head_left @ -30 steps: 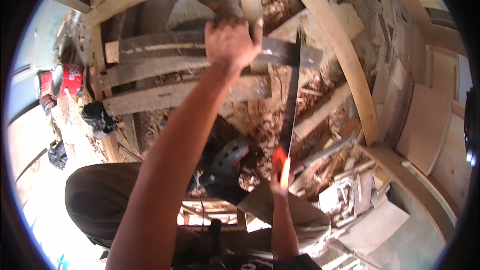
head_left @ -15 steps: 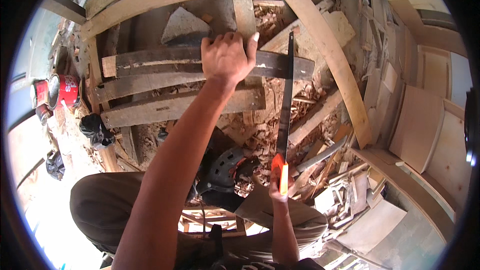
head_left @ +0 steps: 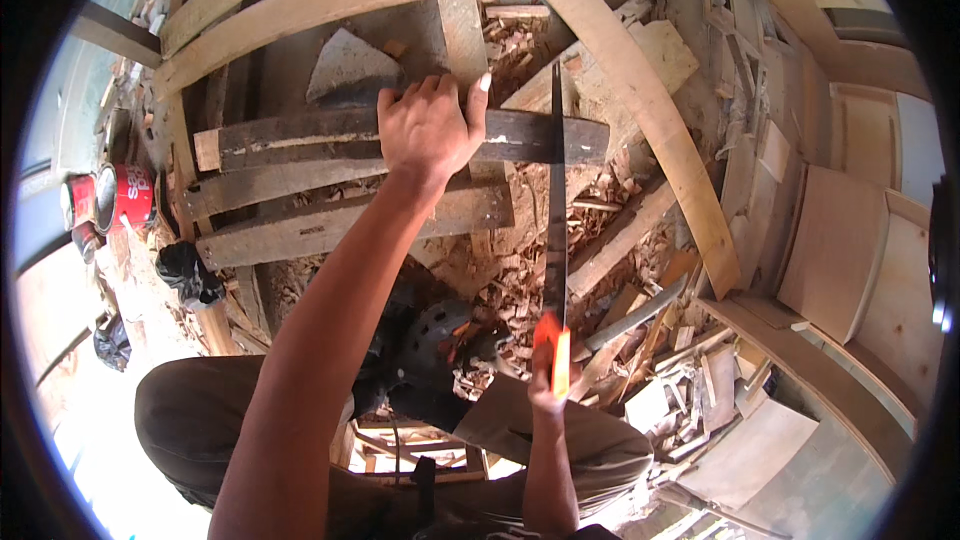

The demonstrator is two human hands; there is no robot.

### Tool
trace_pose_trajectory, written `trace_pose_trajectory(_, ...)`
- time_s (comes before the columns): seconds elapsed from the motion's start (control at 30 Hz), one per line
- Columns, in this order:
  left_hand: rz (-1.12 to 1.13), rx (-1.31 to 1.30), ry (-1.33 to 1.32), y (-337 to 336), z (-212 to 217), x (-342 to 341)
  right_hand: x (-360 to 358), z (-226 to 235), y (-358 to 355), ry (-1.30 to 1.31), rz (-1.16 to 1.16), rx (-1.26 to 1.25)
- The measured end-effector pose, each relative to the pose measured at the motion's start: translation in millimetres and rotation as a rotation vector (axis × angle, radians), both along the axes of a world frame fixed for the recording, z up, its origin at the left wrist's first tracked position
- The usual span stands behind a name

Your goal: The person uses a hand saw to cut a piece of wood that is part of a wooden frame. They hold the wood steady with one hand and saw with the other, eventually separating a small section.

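A dark, weathered wooden board (head_left: 300,132) lies crosswise over a pale upright slat. My left hand (head_left: 430,127) presses on its middle, fingers curled over the far edge and thumb stretched out to the right. In my right hand (head_left: 546,380) is a handsaw (head_left: 557,240), gripped by its orange handle. The long dark blade points away from me and crosses the board near its right end. Whether the teeth have cut into the wood, I cannot tell. Two more old boards, a middle one (head_left: 300,180) and a nearer one (head_left: 350,227), lie roughly parallel on my side.
Wood chips (head_left: 510,285) and offcuts litter the floor. A long curved plank (head_left: 640,90) slants past the blade's right side. A slatted wooden frame (head_left: 320,5) lies beyond the board. Red cans (head_left: 128,197) stand at left; plywood panels (head_left: 835,240) lean at right.
The scene has shifted slightly left in view. The saw handle sits a little nearer to me and the blade stands more upright in the picture. Both hands keep their holds.
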State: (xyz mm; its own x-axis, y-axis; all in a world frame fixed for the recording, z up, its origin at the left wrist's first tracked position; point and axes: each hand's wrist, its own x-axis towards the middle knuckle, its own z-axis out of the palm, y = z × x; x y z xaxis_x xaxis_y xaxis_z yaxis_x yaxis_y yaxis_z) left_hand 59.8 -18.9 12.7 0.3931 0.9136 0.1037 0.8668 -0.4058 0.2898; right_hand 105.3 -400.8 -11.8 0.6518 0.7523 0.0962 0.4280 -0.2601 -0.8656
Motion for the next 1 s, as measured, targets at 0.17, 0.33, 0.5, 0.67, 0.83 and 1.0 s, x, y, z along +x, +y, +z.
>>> trace_pose_trajectory(0.17,-0.012,0.038,0.008,1,5,10,43,6,140,0.213,-0.045,0.055)
trace_pose_trajectory(0.33,0.016,0.061,-0.013,5,-1,1,1,21,21,-0.07,0.018,-0.017)
trace_pose_trajectory(0.5,0.013,0.057,-0.014,1,-1,5,43,-22,58,0.523,-0.104,-0.002)
trace_pose_trajectory(0.67,0.049,0.05,-0.019,0,-4,0,28,5,69,0.079,0.079,-0.07)
trace_pose_trajectory(0.83,0.026,0.041,0.005,-2,5,8,10,33,-42,0.052,-0.011,-0.29)
trace_pose_trajectory(1.0,-0.006,0.034,-0.066,1,0,9,54,35,136,0.298,0.018,-0.061)
